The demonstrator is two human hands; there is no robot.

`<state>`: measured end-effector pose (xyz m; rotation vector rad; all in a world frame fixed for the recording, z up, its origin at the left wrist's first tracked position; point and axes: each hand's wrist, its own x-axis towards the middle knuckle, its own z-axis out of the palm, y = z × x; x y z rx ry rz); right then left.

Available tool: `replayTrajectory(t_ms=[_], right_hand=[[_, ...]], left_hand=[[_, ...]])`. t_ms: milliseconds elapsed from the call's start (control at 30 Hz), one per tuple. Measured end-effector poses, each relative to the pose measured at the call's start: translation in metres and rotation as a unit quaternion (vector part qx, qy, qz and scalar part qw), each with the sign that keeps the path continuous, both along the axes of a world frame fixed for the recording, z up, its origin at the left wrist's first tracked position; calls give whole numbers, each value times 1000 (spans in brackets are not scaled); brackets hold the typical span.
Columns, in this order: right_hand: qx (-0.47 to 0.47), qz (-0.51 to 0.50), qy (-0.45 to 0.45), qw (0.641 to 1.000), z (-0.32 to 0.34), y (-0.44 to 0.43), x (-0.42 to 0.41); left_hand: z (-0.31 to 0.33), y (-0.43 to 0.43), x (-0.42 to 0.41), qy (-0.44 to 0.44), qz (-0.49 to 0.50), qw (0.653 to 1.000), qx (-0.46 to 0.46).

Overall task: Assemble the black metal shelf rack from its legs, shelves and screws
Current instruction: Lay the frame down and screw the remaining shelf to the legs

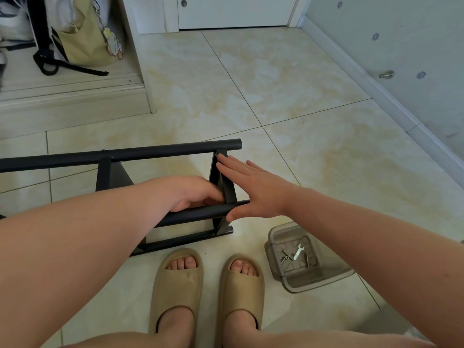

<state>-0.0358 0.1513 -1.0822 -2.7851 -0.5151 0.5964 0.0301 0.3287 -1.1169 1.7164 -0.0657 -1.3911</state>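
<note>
rack point(160, 154) lies on its side on the tiles, before the feet. left hand point(193, 194) curls round the near leg point(200, 214) at the end shelf point(222, 183); right hand point(253, 192) lies flat, fingers straight, pressing that shelf. risk: if this joint is unscrewed, an uneven push could skew it, misalign holes or nip a finger. screws point(306, 259) wait in the tub point(276, 262).
</note>
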Motion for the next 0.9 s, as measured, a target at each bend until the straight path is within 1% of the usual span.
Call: replayTrajectory(t_ms=[100, 267, 367, 433, 467, 600, 700, 900], right_hand=[[1, -2, -3, 1000, 0, -1, 1], [5, -4, -3, 1000, -1, 0, 0], [4, -4, -3, 1000, -1, 0, -1], [2, -4, -1, 1000, 0, 0, 0], [2, -4, 0, 1000, 0, 0, 0], [3, -4, 3, 1000, 1, 0, 0], [0, -4, 2, 1000, 2, 0, 1], [3, -6, 5, 1000, 2, 0, 1]], left_hand=[[0, 2, 1, 21, 11, 999, -22], [-1, -2, 0, 60, 1, 998, 25], [-4, -3, -1, 6, -9, 999, 41], [-5, -3, 0, -33, -8, 999, 31], [-4, -2, 0, -38, -7, 999, 23], [-2, -1, 1, -24, -5, 1000, -9], [-2, 1, 1, -7, 15, 999, -33], [-1, 1, 2, -25, 2, 1000, -16]])
